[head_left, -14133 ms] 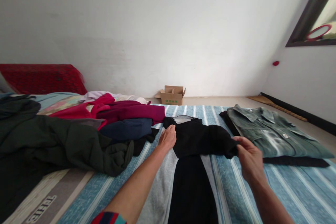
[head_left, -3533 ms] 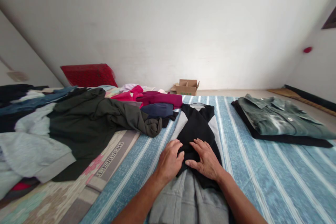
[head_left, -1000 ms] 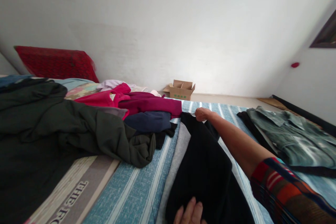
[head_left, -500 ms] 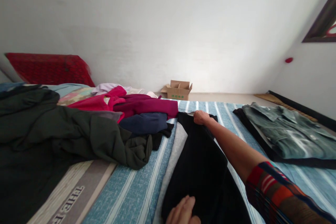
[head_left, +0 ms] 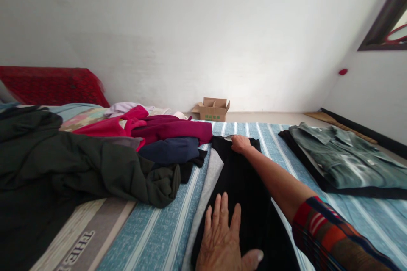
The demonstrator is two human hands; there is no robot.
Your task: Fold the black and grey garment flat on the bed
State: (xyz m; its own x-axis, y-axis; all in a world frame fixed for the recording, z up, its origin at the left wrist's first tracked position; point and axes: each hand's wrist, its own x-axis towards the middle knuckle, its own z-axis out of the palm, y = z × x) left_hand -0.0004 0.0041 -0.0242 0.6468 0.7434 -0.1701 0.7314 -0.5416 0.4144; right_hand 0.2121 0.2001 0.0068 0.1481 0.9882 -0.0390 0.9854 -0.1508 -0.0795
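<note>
Black pants [head_left: 241, 182] with a light grey side panel lie lengthwise in front of me on a blue-and-white striped bedsheet [head_left: 152, 237]. At their far end, my right hand [head_left: 241, 143] is closed around the edge of the waistband, its arm reaching in from the right. Nearer to me, my left hand [head_left: 221, 237] lies flat on the black cloth, fingers spread and palm down. The near end of the pants runs out of the bottom of the view.
Dark green clothing [head_left: 95, 165] and magenta garments [head_left: 171, 130] are heaped on the left, beside a navy piece [head_left: 171, 150]. A folded green denim jacket [head_left: 346, 156] lies on dark cloth at right. Behind the bed stands an open cardboard box [head_left: 212, 112].
My left hand has moved forward along the pants from the bottom edge, its fingers now spread flat. My right hand keeps its grip on the waistband. The view has turned slightly right.
</note>
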